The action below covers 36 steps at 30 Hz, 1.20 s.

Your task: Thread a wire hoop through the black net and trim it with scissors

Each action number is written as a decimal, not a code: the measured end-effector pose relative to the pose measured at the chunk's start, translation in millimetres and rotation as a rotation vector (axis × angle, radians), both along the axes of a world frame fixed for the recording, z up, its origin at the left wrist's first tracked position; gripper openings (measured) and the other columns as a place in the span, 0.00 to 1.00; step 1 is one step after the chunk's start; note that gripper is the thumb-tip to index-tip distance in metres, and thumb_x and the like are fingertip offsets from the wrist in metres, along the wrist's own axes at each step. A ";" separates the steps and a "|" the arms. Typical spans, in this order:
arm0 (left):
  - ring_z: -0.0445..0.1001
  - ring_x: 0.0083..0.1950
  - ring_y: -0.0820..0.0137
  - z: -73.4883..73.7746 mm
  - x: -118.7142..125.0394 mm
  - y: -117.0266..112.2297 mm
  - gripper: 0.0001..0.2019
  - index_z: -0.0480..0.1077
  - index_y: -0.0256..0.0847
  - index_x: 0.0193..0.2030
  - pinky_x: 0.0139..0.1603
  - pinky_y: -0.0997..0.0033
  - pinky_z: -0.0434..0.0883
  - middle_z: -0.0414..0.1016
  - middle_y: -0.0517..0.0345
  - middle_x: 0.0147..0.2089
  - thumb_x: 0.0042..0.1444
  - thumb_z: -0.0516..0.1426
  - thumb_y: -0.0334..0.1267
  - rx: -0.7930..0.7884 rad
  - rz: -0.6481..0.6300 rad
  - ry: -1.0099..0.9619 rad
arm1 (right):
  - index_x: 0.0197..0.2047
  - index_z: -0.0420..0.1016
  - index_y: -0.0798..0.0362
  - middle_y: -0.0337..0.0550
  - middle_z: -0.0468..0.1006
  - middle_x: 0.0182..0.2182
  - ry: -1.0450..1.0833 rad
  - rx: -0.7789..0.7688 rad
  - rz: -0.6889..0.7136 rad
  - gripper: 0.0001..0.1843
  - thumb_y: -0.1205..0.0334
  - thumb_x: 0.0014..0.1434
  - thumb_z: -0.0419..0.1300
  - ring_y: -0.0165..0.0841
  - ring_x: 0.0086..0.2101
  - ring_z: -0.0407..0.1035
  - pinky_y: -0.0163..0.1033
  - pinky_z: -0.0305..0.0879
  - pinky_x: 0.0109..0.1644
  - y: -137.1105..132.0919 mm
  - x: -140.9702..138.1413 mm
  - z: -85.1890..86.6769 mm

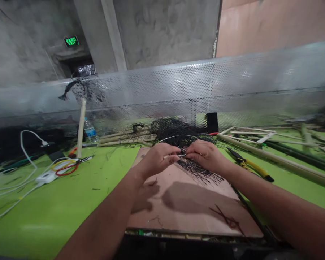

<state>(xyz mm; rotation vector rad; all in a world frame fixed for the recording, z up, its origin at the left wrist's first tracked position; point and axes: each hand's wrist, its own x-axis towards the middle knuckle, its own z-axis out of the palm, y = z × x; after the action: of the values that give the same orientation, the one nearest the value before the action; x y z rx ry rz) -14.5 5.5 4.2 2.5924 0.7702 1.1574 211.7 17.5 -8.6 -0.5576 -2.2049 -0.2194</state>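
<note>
A thin metal wire (178, 136) arches behind my fingers, its ends brought together between my hands. My left hand (160, 156) pinches one end from the left. From the right, my right hand (206, 156) closes thumb and fingers on the other end, close to the left fingertips. Black netting (197, 171) spreads under and behind my hands; whether it is attached to the wire I cannot tell. Below lies a pale wooden board (184, 216), with a few dark reddish twisted strands (227, 218) near its right front.
Pliers with yellow handles (250, 166) and long bamboo poles (284, 160) lie to the right. On the left are a white power strip (47, 177) with cables, an upright bamboo stick (81, 128) and a water bottle (90, 130). Perforated metal sheeting (162, 85) closes off the back.
</note>
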 end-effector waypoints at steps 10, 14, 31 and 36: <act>0.67 0.27 0.71 6.5 -7.2 -2.8 0.13 0.75 0.43 0.27 0.33 0.74 0.60 0.71 0.55 0.23 0.57 0.55 0.45 0.066 -0.007 0.208 | 0.28 0.74 0.54 0.38 0.72 0.24 0.027 -0.517 0.143 0.13 0.54 0.57 0.59 0.27 0.26 0.64 0.33 0.59 0.30 -1.6 7.7 4.6; 0.68 0.28 0.71 12.1 -9.1 -6.4 0.15 0.76 0.43 0.28 0.32 0.74 0.61 0.71 0.54 0.23 0.59 0.52 0.45 0.140 -0.044 0.280 | 0.28 0.72 0.55 0.36 0.65 0.22 0.001 -0.756 0.199 0.17 0.49 0.57 0.58 0.26 0.24 0.57 0.32 0.54 0.26 -0.4 9.4 2.1; 0.65 0.29 0.73 6.3 0.1 -7.1 0.17 0.76 0.38 0.35 0.30 0.76 0.60 0.71 0.57 0.26 0.59 0.52 0.47 -0.126 0.152 -0.179 | 0.41 0.71 0.52 0.40 0.73 0.28 0.491 -0.386 -0.009 0.14 0.58 0.50 0.64 0.30 0.30 0.68 0.36 0.64 0.33 -3.2 -5.1 -6.0; 0.62 0.27 0.75 4.1 5.3 -7.0 0.18 0.76 0.38 0.34 0.29 0.75 0.59 0.69 0.58 0.26 0.60 0.51 0.48 -0.243 0.151 -0.185 | 0.34 0.74 0.51 0.41 0.76 0.28 0.366 -0.011 -0.128 0.03 0.61 0.55 0.61 0.31 0.30 0.70 0.37 0.66 0.35 -9.5 -7.1 -3.1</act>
<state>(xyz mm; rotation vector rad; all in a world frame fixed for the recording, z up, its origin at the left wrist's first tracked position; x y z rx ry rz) -9.2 -1.4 8.3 2.2279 1.0086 1.2374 204.6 8.0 -11.6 -0.6878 -1.8193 -0.1577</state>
